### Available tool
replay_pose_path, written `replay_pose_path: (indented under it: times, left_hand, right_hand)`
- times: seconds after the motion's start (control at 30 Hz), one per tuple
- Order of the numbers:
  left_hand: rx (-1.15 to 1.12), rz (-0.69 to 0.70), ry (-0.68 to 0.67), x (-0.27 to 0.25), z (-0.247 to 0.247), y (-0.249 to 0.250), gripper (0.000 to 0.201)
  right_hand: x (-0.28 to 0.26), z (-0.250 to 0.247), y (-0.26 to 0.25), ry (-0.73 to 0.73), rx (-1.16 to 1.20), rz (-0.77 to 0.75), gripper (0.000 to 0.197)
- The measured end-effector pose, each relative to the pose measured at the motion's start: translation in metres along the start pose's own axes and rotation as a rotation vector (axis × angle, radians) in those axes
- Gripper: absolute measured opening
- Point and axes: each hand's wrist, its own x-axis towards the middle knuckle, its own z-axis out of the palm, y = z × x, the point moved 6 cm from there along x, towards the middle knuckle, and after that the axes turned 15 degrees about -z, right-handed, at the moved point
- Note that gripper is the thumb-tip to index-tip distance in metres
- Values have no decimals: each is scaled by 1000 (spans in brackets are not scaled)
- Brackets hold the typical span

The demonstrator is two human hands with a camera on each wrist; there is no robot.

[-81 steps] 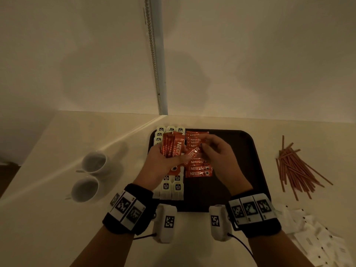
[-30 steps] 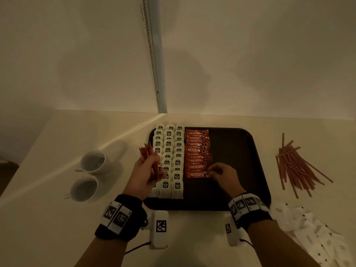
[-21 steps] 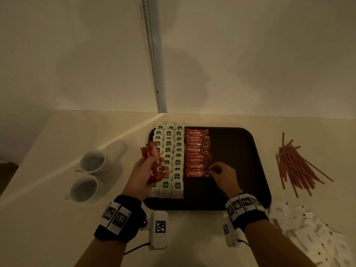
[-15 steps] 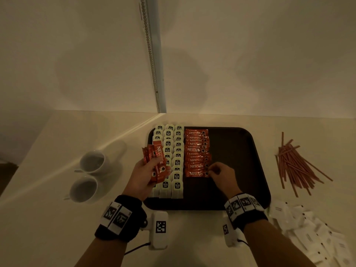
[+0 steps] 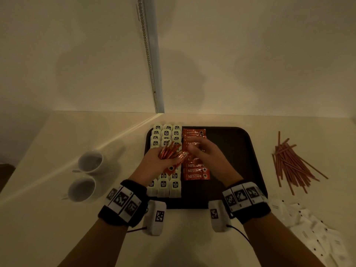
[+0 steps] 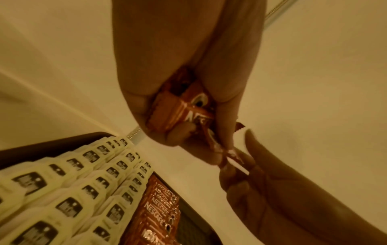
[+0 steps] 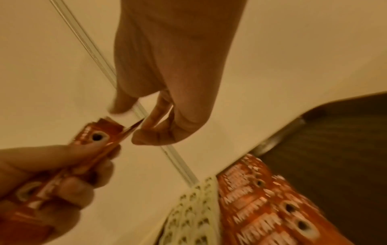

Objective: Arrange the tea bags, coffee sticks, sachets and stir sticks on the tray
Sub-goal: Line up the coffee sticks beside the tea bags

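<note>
Both hands meet above the dark tray (image 5: 231, 143) on the pale tabletop (image 5: 57, 218). The left hand (image 5: 154, 160) grips a fanned bundle of red coffee sticks (image 5: 169, 151), fingers curled round them. The right hand (image 5: 208, 157) reaches across to it; in the left wrist view its fingertips (image 6: 240, 159) pinch the end of one stick poking out of the bundle.

On the tray, cream tea bags (image 5: 165, 133) stand in three neat columns along the left side, and just beside them a column of red coffee sticks (image 5: 196, 171) lies flat, overlapping row on row. The right half of the tray shows only its dark surface.

Off the tray to the right lies a loose heap of brown stir sticks (image 5: 290, 162), and nearer, at the corner, a scatter of white sachets (image 5: 317, 234). Two white cups (image 5: 86, 174) sit to the left of the tray.
</note>
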Motion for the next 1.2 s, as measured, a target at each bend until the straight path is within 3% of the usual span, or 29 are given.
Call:
replay_pose_path:
  times: [0.1, 0.2, 0.37, 0.53, 0.63, 0.77, 0.93, 1.2]
  left_hand:
    - [43, 32, 30, 2, 1, 5, 14]
    - [16, -29, -22, 4, 4, -1, 16]
    - [-439, -102, -109, 8, 7, -10, 27]
    - [-674, -112, -76, 7, 7, -11, 16]
    - [-730, -72, -50, 3, -1, -7, 7]
    - [-616, -16, -32, -1, -1, -2, 3]
    - [-623, -55, -4, 2, 2, -7, 4]
    - [-705, -131, -112, 2, 19, -14, 3]
  right_hand:
    - [8, 6, -19, 24, 19, -46, 21]
    - [8, 4, -20, 101, 92, -14, 20]
    - [-1, 24, -16, -121, 16, 6, 39]
    - [2, 19, -34, -126, -197, -175, 17]
    - [5, 12, -44, -139, -237, -197, 16]
    - [6, 8, -53, -32, -183, -186, 9]
    - [7, 2, -58, 84, -216, -184, 4]
    - [8, -11, -70, 221, -343, -285, 9]
